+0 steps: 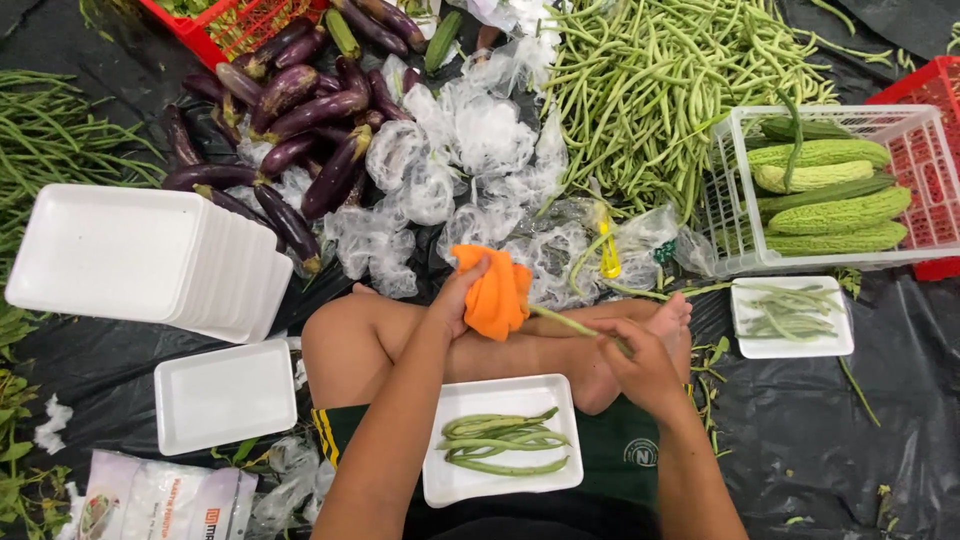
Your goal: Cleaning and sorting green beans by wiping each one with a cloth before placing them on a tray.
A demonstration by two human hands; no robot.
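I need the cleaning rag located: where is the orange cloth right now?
In the head view the orange cloth sits centre frame, gripped in the left hand above the crossed legs, wrapped around the end of a green bean held by the right hand.

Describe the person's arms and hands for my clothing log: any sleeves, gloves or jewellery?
Both forearms are bare, with no sleeves in view. The left hand and right hand wear no gloves; no rings, watch or bands are visible on fingers or wrists.

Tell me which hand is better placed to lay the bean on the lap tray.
Right hand: it holds the long bean directly beside the tray. The left hand grips an orange cloth.
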